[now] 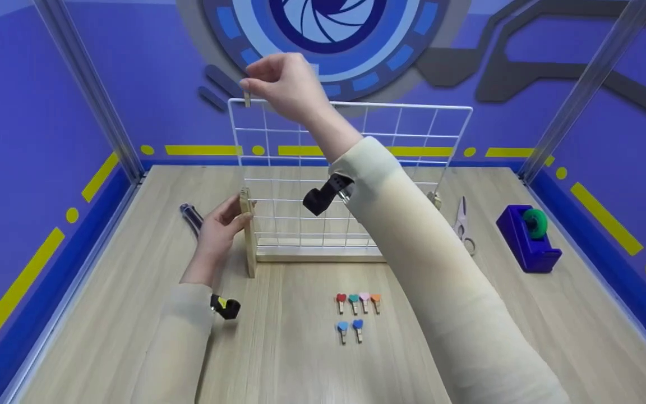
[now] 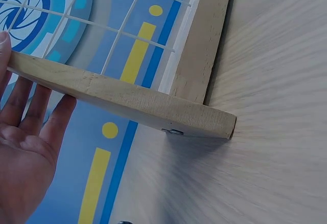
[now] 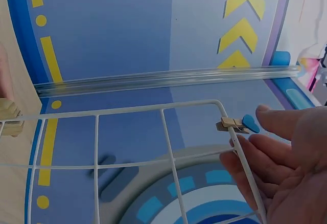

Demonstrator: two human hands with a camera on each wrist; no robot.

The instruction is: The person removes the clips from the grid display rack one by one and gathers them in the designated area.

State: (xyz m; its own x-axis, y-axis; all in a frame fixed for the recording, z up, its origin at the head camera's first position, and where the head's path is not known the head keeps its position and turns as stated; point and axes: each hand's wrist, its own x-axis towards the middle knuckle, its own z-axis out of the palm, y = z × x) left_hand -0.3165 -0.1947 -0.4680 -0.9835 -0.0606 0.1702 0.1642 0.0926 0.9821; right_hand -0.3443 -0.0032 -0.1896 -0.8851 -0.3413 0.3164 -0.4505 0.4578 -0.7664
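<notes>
A white wire grid rack (image 1: 396, 105) stands upright in a wooden base (image 1: 317, 256). My left hand (image 1: 217, 238) grips its left wooden side post (image 1: 249, 235), thumb on the near side and fingers behind. At the grid's top left corner, a small wooden clothespin (image 3: 232, 124) with a blue heart is clipped over the wire. My right hand (image 3: 286, 157) is around this clothespin, thumb beside the heart and fingers below, with a gap showing between them and it. Several heart clothespins (image 1: 354, 303) lie in two rows on the table before the rack.
Scissors (image 1: 461, 224) lie right of the rack, with a blue tape dispenser (image 1: 527, 241) holding green tape farther right. A dark slim tool (image 1: 191, 217) lies behind my left hand. Blue panels (image 1: 149, 67) enclose the wooden table (image 1: 289, 336).
</notes>
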